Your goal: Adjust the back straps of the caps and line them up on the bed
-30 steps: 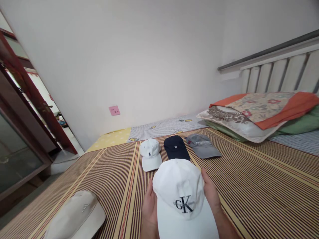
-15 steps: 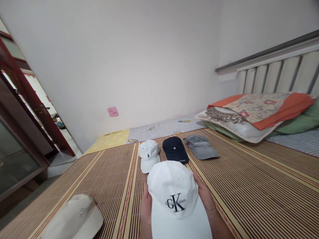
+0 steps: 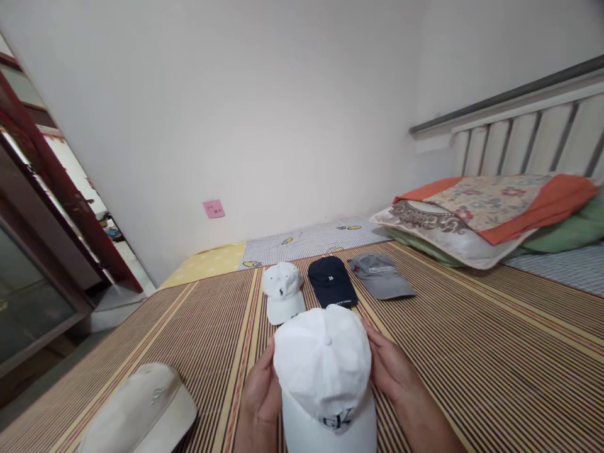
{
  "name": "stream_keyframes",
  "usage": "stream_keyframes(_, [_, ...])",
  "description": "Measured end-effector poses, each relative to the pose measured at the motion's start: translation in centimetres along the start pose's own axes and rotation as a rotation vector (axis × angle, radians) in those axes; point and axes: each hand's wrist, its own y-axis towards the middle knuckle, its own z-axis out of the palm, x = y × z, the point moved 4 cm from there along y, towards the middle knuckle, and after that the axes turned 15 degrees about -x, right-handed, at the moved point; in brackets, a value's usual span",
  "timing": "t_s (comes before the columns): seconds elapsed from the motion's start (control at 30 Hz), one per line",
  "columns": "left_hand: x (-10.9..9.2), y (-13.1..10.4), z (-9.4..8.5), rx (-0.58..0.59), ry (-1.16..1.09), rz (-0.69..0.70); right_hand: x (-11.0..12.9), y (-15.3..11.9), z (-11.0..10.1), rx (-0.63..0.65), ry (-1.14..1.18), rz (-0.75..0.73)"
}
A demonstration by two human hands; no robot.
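Between my two hands is a white baseball cap [image 3: 325,358], crown up and brim toward me, with dark letters low on its front. My left hand [image 3: 264,384] grips its left side and my right hand [image 3: 387,365] its right side; some fingertips are hidden behind the crown. Just beyond it lie a smaller-looking white cap [image 3: 283,290] with a dark emblem, a navy cap [image 3: 331,281] and a grey cap [image 3: 383,277] in a row. A beige cap [image 3: 141,409] rests apart at the lower left.
A striped mat [image 3: 472,352] covers the bed. Pillows and a floral, orange-edged cloth [image 3: 495,201] are piled at the right, below a white radiator [image 3: 523,138]. A pink note [image 3: 214,209] is stuck on the wall. An open door [image 3: 89,214] stands at the left.
The held white cap has tipped, so more of its top shows and its lettering sits lower. My hands have spread into fuller view at its sides. The other caps stay put.
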Motion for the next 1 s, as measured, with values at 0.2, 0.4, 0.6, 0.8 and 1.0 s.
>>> stream_keyframes(0.2, [0.5, 0.6, -2.0, -0.13, 0.106, -0.134, -0.3, 0.7, -0.4, 0.017, -0.014, 0.072])
stream_keyframes(0.4, [0.8, 1.5, -4.0, -0.195, 0.171, -0.186, -0.6, 1.5, -1.7, -0.038, -0.068, 0.122])
stream_keyframes(0.6, [1.1, 1.3, -3.4, -0.196, 0.115, -0.077, -0.6, 2.5, -2.7, -0.012, -0.137, -0.016])
stream_keyframes(0.8, [2.8, 1.0, -1.0, -0.206, -0.008, -0.18, 0.1, 2.2, -2.7, 0.009, -0.071, 0.042])
stream_keyframes(1.0, [2.9, 1.6, -2.7, -0.227, 0.001, -0.162, -1.6, -1.2, 0.2, 0.103, -0.092, 0.278])
